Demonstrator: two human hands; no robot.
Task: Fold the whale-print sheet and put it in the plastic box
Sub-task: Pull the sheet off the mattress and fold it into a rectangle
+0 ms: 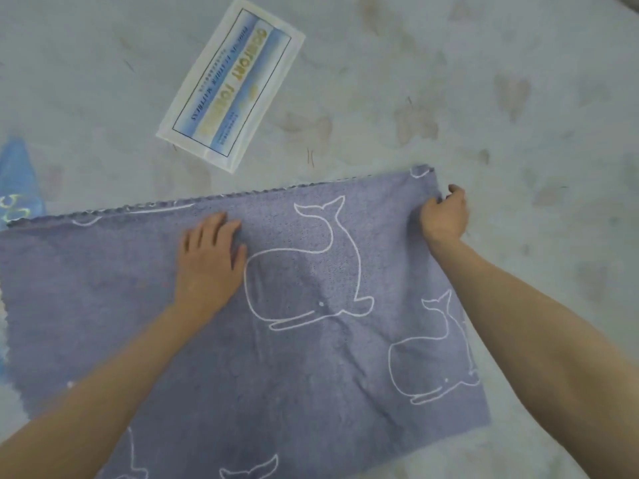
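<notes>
One whale-print sheet [294,340] lies flat on the pale mattress [449,81], long axis left-right. Right hand [444,214] pinches its far right corner, fingers clamped on cloth; left hand [209,257] presses mid-sheet, fingers straight. One label packet [230,84] beyond. No plastic box visible.

The blue-grey whale-print sheet [294,357] lies spread on a pale, stained mattress [484,81], its scalloped far edge doubled over. The left hand [209,259] presses flat on the sheet near that edge, while the right hand [444,216] pinches the far right corner. Beyond the sheet lies a printed mattress label [230,84], and a blue cloth [15,181] shows at the left border.
</notes>
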